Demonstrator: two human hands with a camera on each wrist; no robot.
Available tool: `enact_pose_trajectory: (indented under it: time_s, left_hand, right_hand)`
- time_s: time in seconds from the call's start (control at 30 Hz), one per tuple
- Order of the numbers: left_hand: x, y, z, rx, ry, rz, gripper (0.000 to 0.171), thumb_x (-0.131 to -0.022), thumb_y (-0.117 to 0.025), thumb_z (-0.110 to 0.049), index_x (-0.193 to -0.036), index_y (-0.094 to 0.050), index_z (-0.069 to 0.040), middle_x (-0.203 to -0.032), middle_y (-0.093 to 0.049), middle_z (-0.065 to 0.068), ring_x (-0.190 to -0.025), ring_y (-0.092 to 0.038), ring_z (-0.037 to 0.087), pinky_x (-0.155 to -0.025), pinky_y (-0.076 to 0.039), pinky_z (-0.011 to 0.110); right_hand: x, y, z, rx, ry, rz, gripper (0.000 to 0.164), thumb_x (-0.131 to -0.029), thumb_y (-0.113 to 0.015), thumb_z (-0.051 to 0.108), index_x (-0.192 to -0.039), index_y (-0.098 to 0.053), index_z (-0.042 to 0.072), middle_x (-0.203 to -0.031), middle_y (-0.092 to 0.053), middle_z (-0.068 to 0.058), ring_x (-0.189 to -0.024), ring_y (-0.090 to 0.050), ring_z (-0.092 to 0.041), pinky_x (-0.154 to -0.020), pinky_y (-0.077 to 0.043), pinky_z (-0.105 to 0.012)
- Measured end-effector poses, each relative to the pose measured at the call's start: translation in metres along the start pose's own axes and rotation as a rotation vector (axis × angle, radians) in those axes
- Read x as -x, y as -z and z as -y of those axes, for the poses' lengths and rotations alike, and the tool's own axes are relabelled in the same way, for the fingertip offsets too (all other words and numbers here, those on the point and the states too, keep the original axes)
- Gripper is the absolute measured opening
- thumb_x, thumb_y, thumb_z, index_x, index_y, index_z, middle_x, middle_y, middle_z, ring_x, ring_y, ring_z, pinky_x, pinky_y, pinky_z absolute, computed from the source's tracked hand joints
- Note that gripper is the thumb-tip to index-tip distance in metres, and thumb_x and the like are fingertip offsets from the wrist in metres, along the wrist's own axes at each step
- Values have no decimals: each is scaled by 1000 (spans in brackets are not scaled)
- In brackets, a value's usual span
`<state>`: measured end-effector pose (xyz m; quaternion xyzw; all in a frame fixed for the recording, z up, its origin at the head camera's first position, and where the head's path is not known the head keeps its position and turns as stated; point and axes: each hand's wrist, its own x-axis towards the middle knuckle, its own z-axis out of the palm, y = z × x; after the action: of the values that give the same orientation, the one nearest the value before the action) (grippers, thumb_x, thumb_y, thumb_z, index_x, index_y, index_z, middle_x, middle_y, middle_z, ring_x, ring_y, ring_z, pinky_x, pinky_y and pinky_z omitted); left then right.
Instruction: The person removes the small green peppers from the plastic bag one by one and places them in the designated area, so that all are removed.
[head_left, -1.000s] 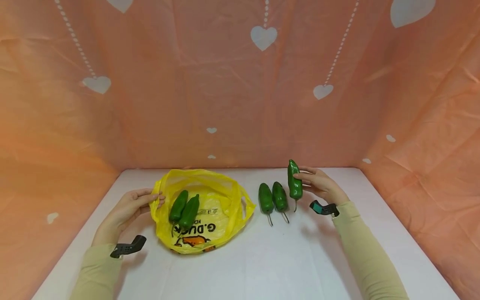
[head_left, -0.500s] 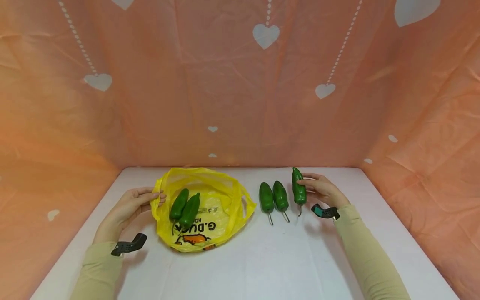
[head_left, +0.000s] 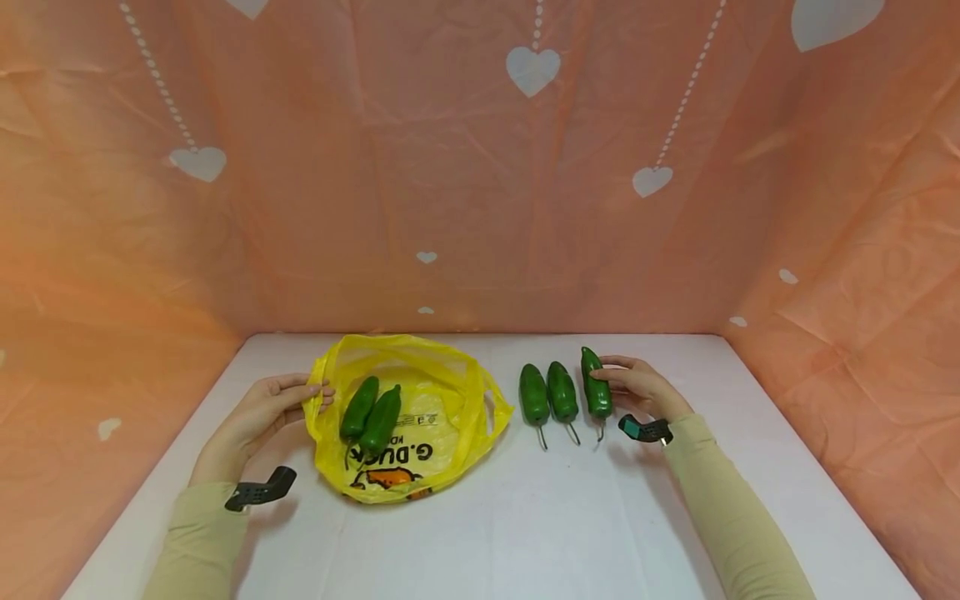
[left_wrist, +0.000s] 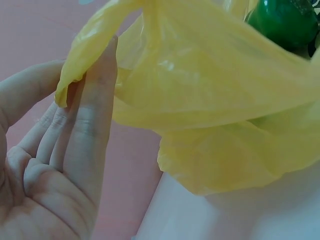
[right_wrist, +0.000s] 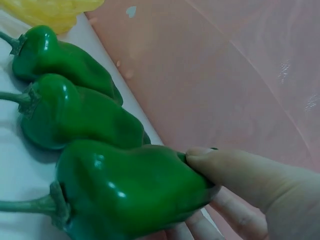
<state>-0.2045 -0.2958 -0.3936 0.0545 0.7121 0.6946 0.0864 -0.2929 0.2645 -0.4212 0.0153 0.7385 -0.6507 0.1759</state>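
My left hand [head_left: 258,417] pinches the left rim of a yellow plastic bag [head_left: 450,408]; in the left wrist view the bag's edge [left_wrist: 75,70] hangs between thumb and fingers. Two green peppers [head_left: 382,421] lie inside the open bag, stems toward me. On the right, my right hand [head_left: 637,385] holds a green pepper [head_left: 597,392] between thumb and fingers. The right wrist view shows the thumb on that pepper [right_wrist: 125,190] near its tip. Just left of it, two more green peppers [head_left: 534,396] lie side by side. Whether the held pepper touches the table is hard to tell.
A white table [head_left: 525,533] carries everything. Orange cloth [head_left: 480,208] with white hearts stands as walls behind and at both sides. A black strap mount [head_left: 258,490] sits on the left wrist, another [head_left: 647,429] on the right.
The right hand has lowered the held pepper toward the table, beside the two loose ones. My left hand keeps its grip on the bag rim, and the bag looks unchanged.
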Motion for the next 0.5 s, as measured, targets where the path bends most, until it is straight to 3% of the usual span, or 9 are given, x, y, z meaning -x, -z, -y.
enact_pose_trajectory:
  time_s: [0.5]
  left_hand:
    - [-2,1,0,-36,13,-3,54,-97,-57,-14,-132,-36,22,-101,-71,2,-94,-67,14,-83,-54,29]
  right_hand:
    - [-3,-5,-2,129,-39,-45,60,-89,-69,18,-138,-43,-6,-103,-65,-7,-80,-63,-12,-73,-55,-26]
